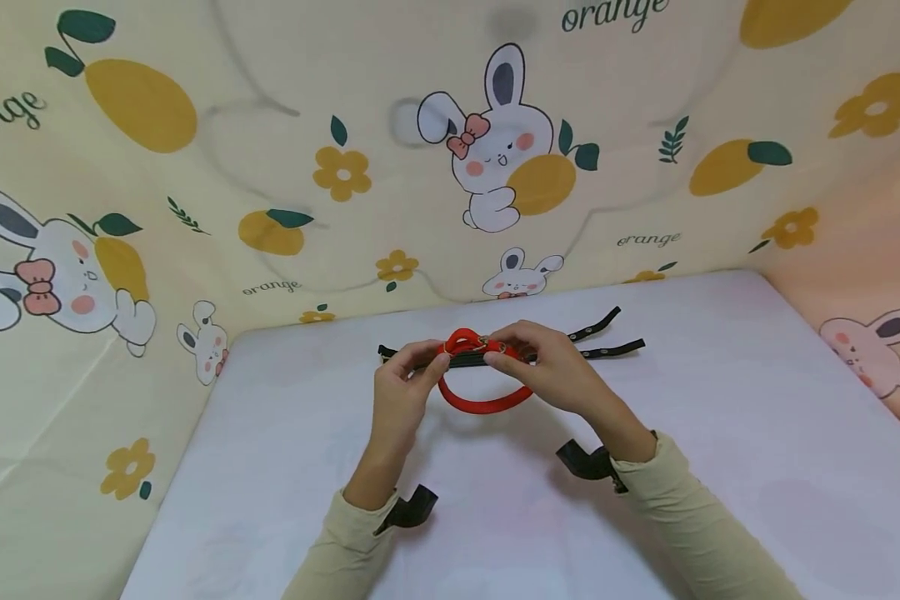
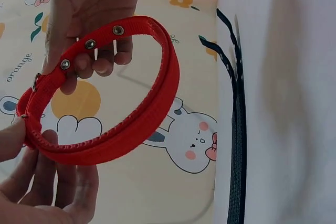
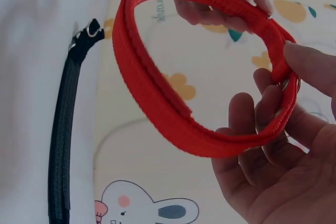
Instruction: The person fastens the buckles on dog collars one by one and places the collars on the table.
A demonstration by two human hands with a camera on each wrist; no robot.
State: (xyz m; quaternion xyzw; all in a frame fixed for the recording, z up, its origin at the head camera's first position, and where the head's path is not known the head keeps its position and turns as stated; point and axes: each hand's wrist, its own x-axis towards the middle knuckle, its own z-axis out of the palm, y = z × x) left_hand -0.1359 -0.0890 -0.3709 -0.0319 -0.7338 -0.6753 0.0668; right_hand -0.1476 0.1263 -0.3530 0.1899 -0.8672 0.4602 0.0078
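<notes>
Both hands hold a red collar (image 1: 486, 406) up over the table, its band bent into a loop with metal eyelets and a buckle. My left hand (image 1: 401, 396) pinches it at the left, thumb on one face and fingers behind. At the buckle side, my right hand (image 1: 558, 367) grips the band between thumb and fingers. In the left wrist view, the collar (image 2: 170, 77) shows several eyelets near the right hand (image 2: 100, 3). The right wrist view has the buckle (image 3: 285, 83) partly hidden among the right fingers.
Behind the hands, black straps (image 1: 613, 348) with eyelets lie on the white table (image 1: 285, 467). One end of a black strap (image 3: 79, 45) carries a metal buckle. A cloth (image 1: 345, 100) printed with rabbits and oranges hangs behind the table.
</notes>
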